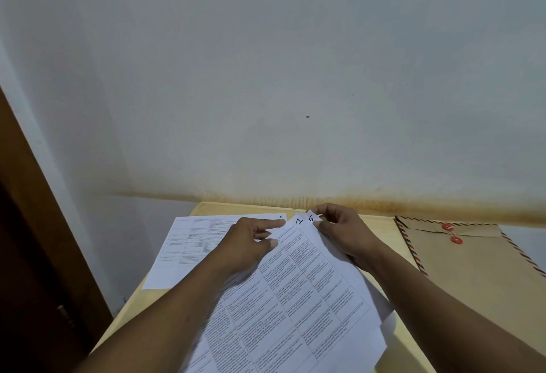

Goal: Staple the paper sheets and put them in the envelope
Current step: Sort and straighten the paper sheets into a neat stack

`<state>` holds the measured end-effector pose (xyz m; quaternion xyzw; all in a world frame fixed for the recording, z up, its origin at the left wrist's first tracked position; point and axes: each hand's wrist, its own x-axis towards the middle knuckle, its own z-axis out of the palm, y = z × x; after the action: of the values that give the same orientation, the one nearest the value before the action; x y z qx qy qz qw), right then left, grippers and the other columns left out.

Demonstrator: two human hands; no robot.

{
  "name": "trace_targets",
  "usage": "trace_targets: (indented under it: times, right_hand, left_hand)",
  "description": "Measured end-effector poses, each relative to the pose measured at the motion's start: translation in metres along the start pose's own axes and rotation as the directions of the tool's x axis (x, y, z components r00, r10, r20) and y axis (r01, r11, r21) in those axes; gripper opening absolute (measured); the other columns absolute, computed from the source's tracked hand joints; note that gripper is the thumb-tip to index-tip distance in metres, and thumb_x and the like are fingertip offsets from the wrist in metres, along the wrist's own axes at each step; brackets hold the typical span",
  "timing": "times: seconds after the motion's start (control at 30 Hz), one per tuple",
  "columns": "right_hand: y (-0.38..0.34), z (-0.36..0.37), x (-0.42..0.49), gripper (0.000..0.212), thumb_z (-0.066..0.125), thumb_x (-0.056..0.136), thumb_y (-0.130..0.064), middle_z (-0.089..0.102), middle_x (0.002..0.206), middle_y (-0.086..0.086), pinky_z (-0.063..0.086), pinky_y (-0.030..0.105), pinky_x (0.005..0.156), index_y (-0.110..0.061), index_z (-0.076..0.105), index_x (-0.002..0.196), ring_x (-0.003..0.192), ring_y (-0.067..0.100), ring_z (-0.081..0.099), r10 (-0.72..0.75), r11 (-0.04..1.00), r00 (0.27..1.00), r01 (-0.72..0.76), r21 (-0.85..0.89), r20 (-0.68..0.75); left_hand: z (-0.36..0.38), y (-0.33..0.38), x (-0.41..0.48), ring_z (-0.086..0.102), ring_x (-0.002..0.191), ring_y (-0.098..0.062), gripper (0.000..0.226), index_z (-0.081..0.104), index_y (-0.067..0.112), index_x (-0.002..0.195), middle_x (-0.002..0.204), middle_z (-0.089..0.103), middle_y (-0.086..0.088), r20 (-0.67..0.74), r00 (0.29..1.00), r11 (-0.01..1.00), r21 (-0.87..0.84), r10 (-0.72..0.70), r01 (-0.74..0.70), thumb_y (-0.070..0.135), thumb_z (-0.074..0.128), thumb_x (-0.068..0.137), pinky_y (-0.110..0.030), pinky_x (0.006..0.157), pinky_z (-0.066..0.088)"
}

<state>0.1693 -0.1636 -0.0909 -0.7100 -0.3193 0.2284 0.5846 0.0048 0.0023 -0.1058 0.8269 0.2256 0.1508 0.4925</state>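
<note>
Where handwriting can be read, three numerals are logged, each at a sheet's far corner: "6" on the loose sheet (pixel 183 250), "7" and "5" on two fanned sheets of the stack (pixel 295 307). All sheets carry printed tables of small text, too fine to read.

Item 1, stack: it lies on the table (pixel 379 226), from the centre of view down to 6 o'clock. Its long axis runs from 7 to 1 o'clock, and the numbered corners point to 1 o'clock. The near end runs off the lower edge of view. The sheets are fanned, with their corners offset.

Item 2, loose sheet: it lies flat at 9 o'clock of the stack. Its long axis runs roughly 6 to 12 o'clock, top edge toward the wall (pixel 266 77).

Item 3, envelope (pixel 472 278): brown with a striped border, it lies at 3 o'clock of the stack and apart from it. The flap end points to 12 o'clock with the flap down, bearing two red discs (pixel 448 227). Its long axis runs about 11 to 5 o'clock.

Item 4, left hand (pixel 248 244): it rests palm down on the stack and grips nothing. The index finger is straight toward 2 o'clock, its tip just beside the "6" corner.

Item 5, right hand (pixel 344 233): its thumb and fingertips pinch the corner marked "5". The hands are apart but near, with the "7" corner between them.
</note>
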Motion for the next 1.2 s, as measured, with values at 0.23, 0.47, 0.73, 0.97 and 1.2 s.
trace_targets:
  times: [0.23,0.47,0.73,0.97,1.2]
  right_hand:
    - [0.001,0.003,0.002,0.019,0.06,0.093,-0.001,0.061,0.084,0.001,0.053,0.034,0.067,-0.016,0.071,0.095,0.07,0.018,0.063,-0.099,0.995,0.99,0.1,0.001,-0.099]
    - [0.001,0.001,0.003,0.018,0.061,0.093,-0.006,0.066,0.083,0.002,0.052,0.034,0.068,-0.02,0.071,0.097,0.073,0.017,0.064,-0.075,0.997,0.99,0.077,0.013,-0.122]
    - [-0.001,0.0,0.0,0.018,0.061,0.094,-0.008,0.07,0.084,0.007,0.047,0.025,0.062,-0.021,0.072,0.1,0.073,0.012,0.064,-0.056,0.998,0.995,0.054,-0.025,-0.086]
    - [-0.002,0.009,-0.001,0.025,0.059,0.094,-0.006,0.07,0.074,-0.009,0.052,0.026,0.067,-0.024,0.076,0.097,0.074,0.009,0.067,-0.09,0.996,0.991,0.086,-0.039,-0.095]
    - [0.001,0.014,-0.003,0.021,0.067,0.09,-0.007,0.066,0.076,0.001,0.057,0.033,0.067,-0.025,0.077,0.097,0.071,0.013,0.068,-0.124,0.991,0.986,0.118,-0.059,-0.107]
  left_hand:
    - [0.0,0.002,0.003,0.061,0.122,0.001,0.04,0.072,0.045,0.126,0.128,0.072,0.013,-0.017,1.0,1.0,-0.005,0.016,-0.017,0.018,0.072,0.097,-0.027,0.104,0.048]
    - [0.001,0.005,0.006,0.067,0.11,-0.006,0.039,0.073,0.043,0.126,0.114,0.076,-0.001,-0.064,0.998,0.999,-0.025,0.03,-0.031,0.017,0.072,0.098,-0.015,0.088,0.048]
    - [0.001,0.005,0.006,0.074,0.097,-0.016,0.039,0.074,0.044,0.126,0.105,0.072,0.01,-0.064,0.998,0.999,-0.044,0.006,-0.008,0.016,0.071,0.099,-0.033,0.094,0.06]
    - [-0.002,0.009,0.004,0.072,0.094,-0.009,0.04,0.071,0.043,0.13,0.107,0.072,0.007,-0.063,0.998,1.0,-0.005,0.018,-0.018,0.017,0.07,0.1,-0.019,0.081,0.054]
    - [-0.001,0.005,0.005,0.073,0.1,-0.013,0.04,0.07,0.046,0.129,0.112,0.072,0.005,-0.07,0.997,1.0,0.014,0.017,-0.016,0.02,0.07,0.1,-0.02,0.083,0.055]
